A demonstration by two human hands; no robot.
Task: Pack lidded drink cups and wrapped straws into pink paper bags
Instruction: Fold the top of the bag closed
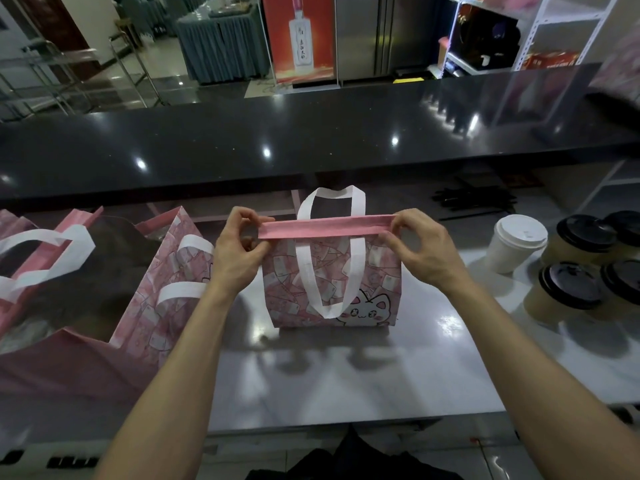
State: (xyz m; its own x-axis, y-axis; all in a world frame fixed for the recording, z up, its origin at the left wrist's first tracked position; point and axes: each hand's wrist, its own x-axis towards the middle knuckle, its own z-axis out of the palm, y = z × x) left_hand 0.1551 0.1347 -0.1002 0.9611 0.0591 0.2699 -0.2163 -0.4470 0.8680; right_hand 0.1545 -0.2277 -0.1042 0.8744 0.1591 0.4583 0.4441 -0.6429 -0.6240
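Your left hand (239,252) and right hand (420,247) each pinch one end of the folded-over top edge of the pink bag (332,282), which stands upright on the bench (346,382) between them. Lidded cups (568,289) cluster at right.

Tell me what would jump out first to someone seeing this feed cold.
Dead centre, the left hand and right hand pinch the folded pink top edge of a cat-print pink bag standing on the white counter. At the right stand a white-lidded cup and several black-lidded kraft cups. More pink bags stand open at the left.
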